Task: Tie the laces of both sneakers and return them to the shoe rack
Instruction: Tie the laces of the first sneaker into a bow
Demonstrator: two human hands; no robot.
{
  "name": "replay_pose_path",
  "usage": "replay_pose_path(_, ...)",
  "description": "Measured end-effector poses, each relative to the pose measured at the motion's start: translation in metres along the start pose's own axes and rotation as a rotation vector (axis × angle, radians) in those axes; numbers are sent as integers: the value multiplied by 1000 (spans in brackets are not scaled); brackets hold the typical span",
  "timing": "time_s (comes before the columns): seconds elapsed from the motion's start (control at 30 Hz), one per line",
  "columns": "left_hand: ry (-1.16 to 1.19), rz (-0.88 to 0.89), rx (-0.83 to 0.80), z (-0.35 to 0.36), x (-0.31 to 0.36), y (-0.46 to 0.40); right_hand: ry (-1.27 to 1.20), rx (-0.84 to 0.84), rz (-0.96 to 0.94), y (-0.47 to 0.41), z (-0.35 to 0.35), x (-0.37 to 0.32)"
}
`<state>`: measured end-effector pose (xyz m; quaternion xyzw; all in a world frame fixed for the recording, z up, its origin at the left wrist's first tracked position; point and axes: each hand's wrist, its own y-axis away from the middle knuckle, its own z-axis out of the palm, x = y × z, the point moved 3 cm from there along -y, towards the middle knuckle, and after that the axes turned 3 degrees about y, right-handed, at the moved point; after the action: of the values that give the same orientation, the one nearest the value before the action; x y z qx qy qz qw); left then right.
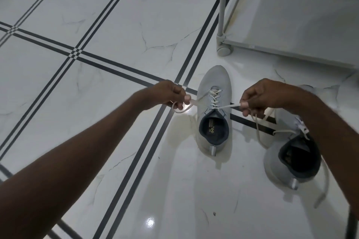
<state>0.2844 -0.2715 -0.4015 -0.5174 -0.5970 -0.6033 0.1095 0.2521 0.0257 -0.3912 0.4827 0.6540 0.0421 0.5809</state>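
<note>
Between the two grips, a grey knit sneaker point(213, 110) is standing on the white marble-patterned floor point(116, 44); the left hand point(169, 94) and right hand point(260, 95) are each pinching an end of its white lace point(227, 106), while the second grey sneaker point(287, 153) is sitting under the right wrist.

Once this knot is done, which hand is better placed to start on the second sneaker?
Right hand, probably: the second sneaker lies under its forearm; the left hand is across the first sneaker.

2 grey sneakers point(213, 106) with cream laces point(214, 98) and navy linings; white marbled floor point(116, 35) with black stripes.
</note>
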Motion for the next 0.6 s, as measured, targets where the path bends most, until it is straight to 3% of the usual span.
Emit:
replay_pose_path(0.13, 177, 38, -86, -5, 16, 2, -149, -71, -153, -1, 0, 0)
replay_pose_path(0.33, 563, 70, -105, 37, 29, -21, -738, 210, -162, -29, 33, 7)
replay_pose_path(0.43, 631, 58, 29, 52, 27, -34, -740, 396, -128, -38, 43, 4)
replay_pose_path(0.6, 628, 42, 129, 55, 25, -47, -648, 479, -156, -39, 56, -5)
